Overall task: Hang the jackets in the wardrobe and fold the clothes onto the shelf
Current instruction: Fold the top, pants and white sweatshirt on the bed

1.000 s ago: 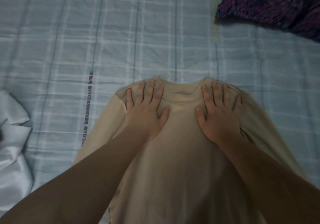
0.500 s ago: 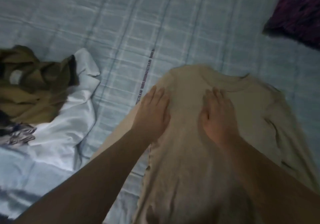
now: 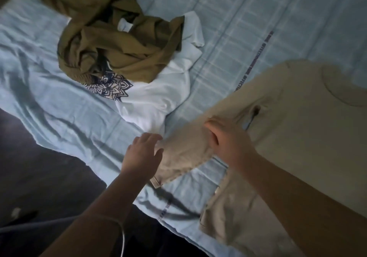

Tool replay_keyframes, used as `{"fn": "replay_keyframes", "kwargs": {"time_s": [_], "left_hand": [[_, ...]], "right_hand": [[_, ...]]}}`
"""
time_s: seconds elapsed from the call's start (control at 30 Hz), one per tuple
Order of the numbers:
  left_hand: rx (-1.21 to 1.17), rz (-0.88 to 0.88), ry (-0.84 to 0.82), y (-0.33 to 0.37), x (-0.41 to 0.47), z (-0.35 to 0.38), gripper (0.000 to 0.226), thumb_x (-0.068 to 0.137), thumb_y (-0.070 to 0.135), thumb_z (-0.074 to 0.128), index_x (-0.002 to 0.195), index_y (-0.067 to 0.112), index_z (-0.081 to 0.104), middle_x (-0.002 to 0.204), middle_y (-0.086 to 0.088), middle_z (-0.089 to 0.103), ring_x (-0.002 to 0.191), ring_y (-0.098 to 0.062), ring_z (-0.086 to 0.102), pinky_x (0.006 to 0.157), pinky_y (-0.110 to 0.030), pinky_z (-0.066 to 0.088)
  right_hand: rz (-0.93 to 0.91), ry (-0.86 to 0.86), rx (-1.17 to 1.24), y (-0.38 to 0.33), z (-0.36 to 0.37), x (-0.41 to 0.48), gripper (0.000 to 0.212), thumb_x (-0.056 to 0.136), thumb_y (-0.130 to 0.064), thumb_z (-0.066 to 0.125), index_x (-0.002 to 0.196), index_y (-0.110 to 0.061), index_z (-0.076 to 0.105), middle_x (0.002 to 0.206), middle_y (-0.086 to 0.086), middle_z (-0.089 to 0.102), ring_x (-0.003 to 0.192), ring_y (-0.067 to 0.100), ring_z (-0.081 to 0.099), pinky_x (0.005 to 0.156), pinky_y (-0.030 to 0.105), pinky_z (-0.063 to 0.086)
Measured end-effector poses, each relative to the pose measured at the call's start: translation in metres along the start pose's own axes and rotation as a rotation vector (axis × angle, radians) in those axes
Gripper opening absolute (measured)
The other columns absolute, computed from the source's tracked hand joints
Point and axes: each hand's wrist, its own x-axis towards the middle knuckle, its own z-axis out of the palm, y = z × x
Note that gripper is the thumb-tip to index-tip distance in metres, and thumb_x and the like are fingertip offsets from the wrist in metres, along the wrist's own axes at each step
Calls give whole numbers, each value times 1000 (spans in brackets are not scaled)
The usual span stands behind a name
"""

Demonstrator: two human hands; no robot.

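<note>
I see a crumpled olive-green garment at the upper left of the frame, heaped on a white T-shirt with a navy mandala print. Both lie on the pale blue checked bedsheet, just beside the beige shirt's sleeve but not on it. Dark floor fills the lower left.

A strip of dark lettering runs along the sheet at upper centre, too blurred for me to read.

The beige shirt lies flat at the right, collar toward the right edge, its long axis running down to bottom centre. The sleeve slants to lower left, cuff at the sheet's edge.

My right hand has curled fingers bunching the sleeve near the armpit. My left hand is spread loosely, fingertips touching the sleeve and gripping nothing.
</note>
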Motion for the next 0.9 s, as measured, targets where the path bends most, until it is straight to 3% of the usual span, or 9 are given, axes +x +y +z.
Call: {"fn": "replay_keyframes", "kwargs": {"time_s": [0.07, 0.13, 0.27, 0.37, 0.5, 0.57, 0.7, 0.8, 0.9], "left_hand": [[-44, -138, 30, -10, -6, 1, 33, 86, 34, 71, 113, 22, 58, 110, -2, 56, 105, -26, 52, 92, -45, 47], [-119, -204, 23, -18, -11, 4, 35, 83, 40, 74, 106, 21, 54, 100, 0, 52, 96, -22, 49, 88, -42, 47], [-178, -194, -158, -16, -10, 2, 20, 85, 34, 68, 94, 27, 51, 82, 9, 56, 87, -22, 60, 75, -34, 47], [-190, -129, -201, -10, 0, -12, 17, 89, 30, 65, 83, 16, 57, 71, 6, 51, 76, -22, 56, 65, -30, 37], [-518, -58, -254, -9, 11, -55, 15, 87, 28, 72, 79, 19, 63, 69, 6, 58, 63, -8, 52, 59, -25, 40], [-756, -30, -279, -8, 15, -81, 12, 83, 27, 72, 80, 19, 65, 69, 6, 61, 63, -9, 56, 60, -25, 44], [-1050, 52, -307, -4, 28, -127, 4, 82, 19, 71, 85, 21, 69, 78, 1, 63, 73, -16, 58, 63, -28, 45], [-1256, 40, -264, 6, 45, -157, 17, 83, 9, 72, 90, 24, 72, 84, 0, 67, 78, -14, 63, 62, -24, 51], [-1275, 9, -165, 11, 69, -179, 17, 94, 11, 62, 107, 18, 71, 102, -3, 73, 93, -17, 68, 73, -32, 55]], "right_hand": [[-26, -102, -41, -6, 4, 1, 27, 85, -16, 50, 105, -15, 67, 115, 3, 65, 99, 29, 61, 83, 40, 52], [-22, -188, -115, -11, 5, 2, 32, 84, -21, 48, 112, -16, 63, 122, 3, 60, 100, 30, 59, 86, 41, 49], [11, -217, -275, -19, 15, -6, 48, 91, -31, 47, 136, -15, 53, 144, 6, 49, 132, 31, 44, 109, 50, 33], [63, -318, -361, -22, 21, -15, 57, 97, -37, 40, 150, -18, 37, 157, 6, 34, 144, 32, 29, 115, 56, 22], [165, -339, -322, -33, 21, -12, 58, 101, -41, 30, 155, -20, 26, 161, 7, 26, 148, 30, 21, 118, 55, 18], [210, -312, -270, -42, 20, -4, 57, 103, -42, 25, 156, -21, 22, 162, 5, 23, 149, 28, 19, 120, 52, 15], [316, -211, -205, -66, 12, 29, 63, 101, -45, 20, 158, -20, 8, 164, 6, 16, 150, 29, 15, 121, 52, 13], [404, -105, -175, -80, 3, 61, 65, 101, -45, 23, 158, -20, 3, 165, 8, 12, 150, 33, 12, 120, 55, 14], [467, -5, -151, -84, -6, 94, 67, 100, -47, 23, 158, -20, 4, 165, 8, 12, 150, 34, 13, 119, 56, 17]]}}
